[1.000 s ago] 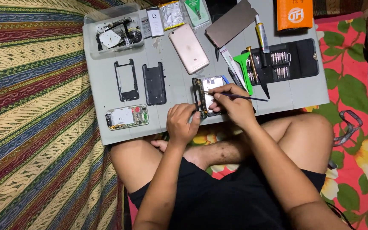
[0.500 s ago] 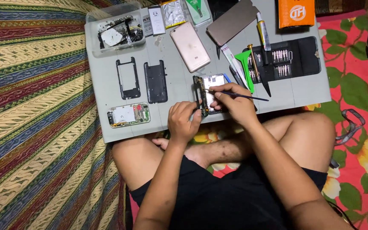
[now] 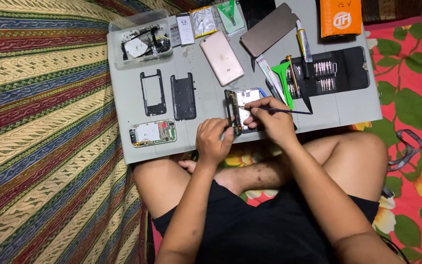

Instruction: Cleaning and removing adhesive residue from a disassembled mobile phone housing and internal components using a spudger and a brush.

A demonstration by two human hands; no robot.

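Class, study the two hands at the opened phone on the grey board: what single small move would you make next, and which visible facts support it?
Probably ease the thin tool tip gently under a part inside the opened phone. The right hand holds the tool like a pen with its tip over the phone's inside, while the left hand steadies the phone's lower edge on the grey board.

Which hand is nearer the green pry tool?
Right. The right hand sits just below-left of the green pry tool; the left hand is farther left, beyond the opened phone.
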